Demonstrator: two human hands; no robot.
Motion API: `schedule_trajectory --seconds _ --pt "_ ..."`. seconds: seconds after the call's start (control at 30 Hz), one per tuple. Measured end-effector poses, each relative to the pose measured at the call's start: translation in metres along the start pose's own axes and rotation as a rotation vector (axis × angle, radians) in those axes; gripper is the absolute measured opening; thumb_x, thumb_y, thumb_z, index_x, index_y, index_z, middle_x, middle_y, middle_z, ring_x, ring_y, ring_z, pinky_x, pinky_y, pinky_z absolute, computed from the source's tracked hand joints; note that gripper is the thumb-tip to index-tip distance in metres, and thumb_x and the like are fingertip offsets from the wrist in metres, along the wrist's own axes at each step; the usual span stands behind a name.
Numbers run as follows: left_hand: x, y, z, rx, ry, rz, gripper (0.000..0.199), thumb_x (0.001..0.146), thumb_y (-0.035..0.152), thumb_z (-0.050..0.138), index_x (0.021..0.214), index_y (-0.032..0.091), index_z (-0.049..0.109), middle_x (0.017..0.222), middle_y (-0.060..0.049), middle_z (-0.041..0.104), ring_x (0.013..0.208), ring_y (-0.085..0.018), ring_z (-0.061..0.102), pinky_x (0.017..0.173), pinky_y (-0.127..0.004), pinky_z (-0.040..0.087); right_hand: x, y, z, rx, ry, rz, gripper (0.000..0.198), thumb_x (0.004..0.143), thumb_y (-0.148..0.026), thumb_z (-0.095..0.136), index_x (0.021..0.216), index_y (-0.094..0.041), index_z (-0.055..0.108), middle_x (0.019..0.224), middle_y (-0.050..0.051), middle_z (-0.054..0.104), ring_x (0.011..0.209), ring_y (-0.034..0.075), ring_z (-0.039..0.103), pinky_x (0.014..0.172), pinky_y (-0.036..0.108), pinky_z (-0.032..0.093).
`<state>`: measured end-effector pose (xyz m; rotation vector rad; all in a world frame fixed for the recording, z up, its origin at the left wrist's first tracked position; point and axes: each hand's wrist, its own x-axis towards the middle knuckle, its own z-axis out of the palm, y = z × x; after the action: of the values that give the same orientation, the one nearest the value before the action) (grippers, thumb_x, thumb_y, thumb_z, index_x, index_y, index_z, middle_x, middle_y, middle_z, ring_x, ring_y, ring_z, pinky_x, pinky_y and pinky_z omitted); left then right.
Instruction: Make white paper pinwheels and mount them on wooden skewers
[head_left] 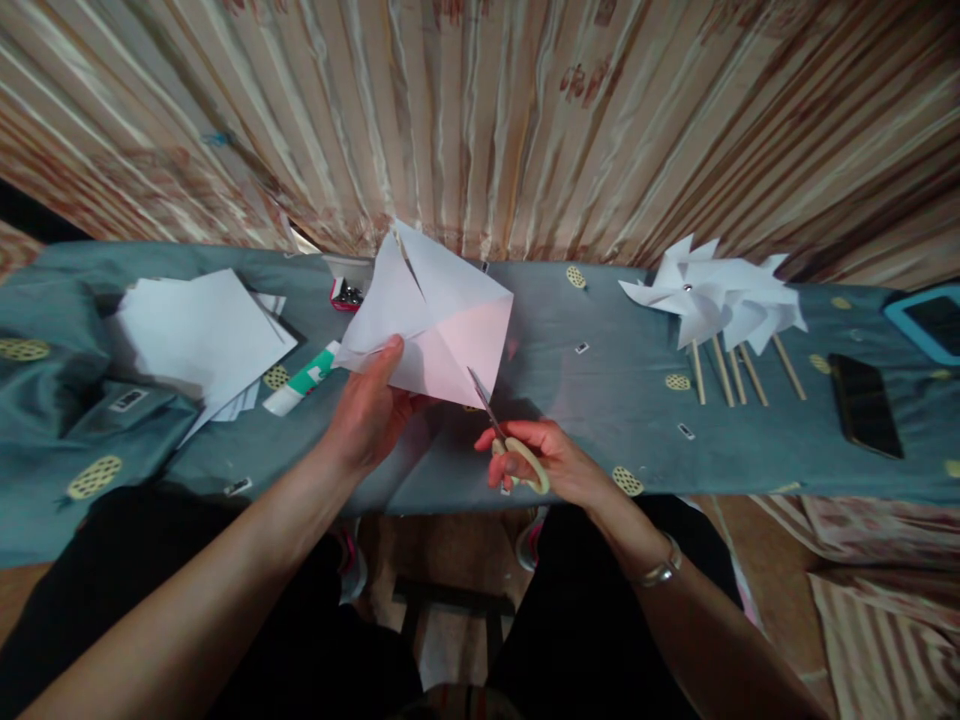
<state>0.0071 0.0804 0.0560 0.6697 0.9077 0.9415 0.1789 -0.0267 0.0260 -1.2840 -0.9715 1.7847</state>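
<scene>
My left hand [367,415] pinches a white paper square [450,275] by its left side, thumb on top and fingers beneath. Crease lines cross the sheet, and a slit runs inward from its top corner. A pinkish tint lies over its lower right part. In my right hand [536,455] is a pair of scissors [517,450] with cream handles. Its blades are at the sheet's lower right corner, over the paper's edge.
A stack of white paper sheets [195,330] lies at left, beside a green and white glue stick [304,378]. A small red box [346,294] holds metal bits. Several white paper pinwheels [720,290] on sticks lie at right, near a dark phone [865,405] and a blue-edged device [930,322].
</scene>
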Motion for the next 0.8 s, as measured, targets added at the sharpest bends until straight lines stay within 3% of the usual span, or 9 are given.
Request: schedule_trajectory --seconds 0.47,0.8 --pt "-0.0046 -0.0089 0.001 0.046 -0.04 -0.036 0.027 0.088 0.03 0.056 0.113 0.022 0.06 0.103 -0.005 0.068 0.086 -0.02 0.063 0.069 -0.032 0.054 -0.0019 -0.0023 0.0 -0.052 -0.002 -0.042 0.053 0.07 -0.055 0.073 0.099 -0.013 0.061 0.073 0.002 0.064 0.062 0.01 0.06 0.059 0.026 0.05" --pt "-0.0033 -0.0107 0.0001 0.022 -0.038 -0.025 0.03 0.085 0.031 0.059 0.114 0.022 0.06 0.099 -0.006 0.07 0.086 -0.023 0.065 0.068 -0.032 0.054 0.001 -0.0012 0.0019 -0.036 0.025 -0.022 0.052 0.067 -0.05 0.076 0.097 -0.01 0.064 0.067 0.002 0.064 0.055 0.008 0.056 0.051 0.023 0.045"
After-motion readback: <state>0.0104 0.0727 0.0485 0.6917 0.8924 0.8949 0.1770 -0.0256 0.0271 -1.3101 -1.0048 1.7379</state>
